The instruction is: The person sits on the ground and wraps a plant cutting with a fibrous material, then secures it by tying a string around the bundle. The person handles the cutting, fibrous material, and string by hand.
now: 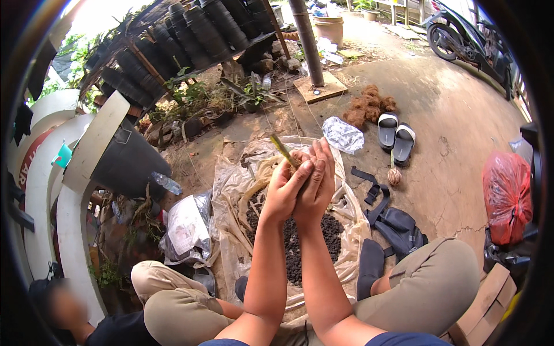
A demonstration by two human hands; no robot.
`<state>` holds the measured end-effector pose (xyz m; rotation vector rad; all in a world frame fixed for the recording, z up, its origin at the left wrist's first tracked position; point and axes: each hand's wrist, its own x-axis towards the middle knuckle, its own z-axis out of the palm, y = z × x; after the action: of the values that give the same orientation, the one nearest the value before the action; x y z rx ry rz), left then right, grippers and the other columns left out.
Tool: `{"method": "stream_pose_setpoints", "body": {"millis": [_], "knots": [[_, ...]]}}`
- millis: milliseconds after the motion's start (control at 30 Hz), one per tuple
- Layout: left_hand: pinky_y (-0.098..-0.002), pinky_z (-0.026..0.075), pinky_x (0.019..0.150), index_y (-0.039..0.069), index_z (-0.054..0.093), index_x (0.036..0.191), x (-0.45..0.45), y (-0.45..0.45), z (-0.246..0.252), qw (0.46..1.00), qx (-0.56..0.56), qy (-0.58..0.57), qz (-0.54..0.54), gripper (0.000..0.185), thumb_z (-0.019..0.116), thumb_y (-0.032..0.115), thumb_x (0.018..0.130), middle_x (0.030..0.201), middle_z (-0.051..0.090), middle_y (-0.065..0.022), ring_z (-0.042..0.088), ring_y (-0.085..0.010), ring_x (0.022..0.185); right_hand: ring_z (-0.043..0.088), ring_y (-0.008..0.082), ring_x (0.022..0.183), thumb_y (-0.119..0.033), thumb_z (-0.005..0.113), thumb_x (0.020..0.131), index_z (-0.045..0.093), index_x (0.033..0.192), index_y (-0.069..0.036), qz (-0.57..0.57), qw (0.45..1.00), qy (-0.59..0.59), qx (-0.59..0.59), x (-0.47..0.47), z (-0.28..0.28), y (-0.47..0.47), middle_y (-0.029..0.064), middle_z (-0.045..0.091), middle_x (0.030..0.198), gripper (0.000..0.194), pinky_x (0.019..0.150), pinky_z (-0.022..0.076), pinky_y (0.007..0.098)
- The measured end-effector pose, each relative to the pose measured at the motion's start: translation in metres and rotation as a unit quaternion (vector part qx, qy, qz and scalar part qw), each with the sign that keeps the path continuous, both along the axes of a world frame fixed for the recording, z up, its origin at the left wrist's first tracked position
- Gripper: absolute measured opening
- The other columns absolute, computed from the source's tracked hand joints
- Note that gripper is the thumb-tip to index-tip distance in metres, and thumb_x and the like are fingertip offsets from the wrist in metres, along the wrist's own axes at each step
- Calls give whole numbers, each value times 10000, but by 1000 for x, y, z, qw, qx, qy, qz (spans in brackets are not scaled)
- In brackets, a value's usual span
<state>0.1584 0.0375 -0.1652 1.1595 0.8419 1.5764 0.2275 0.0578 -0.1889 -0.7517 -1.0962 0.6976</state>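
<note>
My left hand (283, 186) and my right hand (318, 179) are cupped together around a small brown clump, partly hidden by the fingers. A green plant stem (283, 151) sticks out of it, tilted to the upper left. Below my hands, dark crumbly soil (331, 235) lies in an opened pale plastic sack (227, 186). Beyond the sack, to the right, are a crumpled clear plastic bag (343, 135) and a heap of brown coconut fibre (370, 106). A ball wrapped in string (394, 177), with a stem, rests on the concrete near the slides.
Slides (404, 145) and a black strapped bag (400, 229) lie at right, with a red plastic bag (507, 197) farther out. At left are a filled plastic bag (188, 227), a plastic bottle (166, 183) and a large dark bin (134, 160). Another person (117, 328) sits close at lower left.
</note>
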Motion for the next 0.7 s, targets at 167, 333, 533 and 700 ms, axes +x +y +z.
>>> {"method": "stream_pose_setpoints", "body": {"millis": [167, 333, 533, 700], "knots": [[-262, 526, 877, 22, 589, 1094, 7, 18, -18, 997, 27, -64, 40, 108, 628, 120, 1073, 1079, 676, -52, 638, -108, 965, 668, 305, 1261, -178, 581, 1073, 547, 1467, 55, 40, 983, 150, -100, -6, -7, 7, 239, 565, 1492, 459, 1046, 545, 383], [-237, 509, 892, 6, 605, 1185, -3, 43, -31, 994, -19, -85, 62, 181, 620, 112, 1038, 1066, 682, -35, 628, -94, 945, 617, 240, 1277, -200, 695, 1040, 490, 1496, 42, 129, 943, 245, -183, -11, -14, 24, 172, 554, 1473, 555, 1044, 529, 357], [-333, 423, 1141, -24, 491, 1558, -20, 61, -55, 996, -19, -74, -51, 600, 487, 101, 971, 1416, 629, -160, 576, -222, 1331, 623, 167, 1187, -255, 601, 1108, 582, 1394, 67, 135, 936, 246, -211, -24, -24, 33, 129, 651, 1323, 432, 1025, 492, 304], [-428, 35, 1333, 6, 434, 1625, -36, 70, -68, 984, 47, 171, 11, 741, 480, 228, 919, 1746, 346, -138, 81, -305, 1675, 614, 69, 903, -210, 583, 1110, 700, 1217, 47, 107, 954, 201, -195, -26, -41, 32, 21, 695, 1028, 303, 797, 492, 235]]}}
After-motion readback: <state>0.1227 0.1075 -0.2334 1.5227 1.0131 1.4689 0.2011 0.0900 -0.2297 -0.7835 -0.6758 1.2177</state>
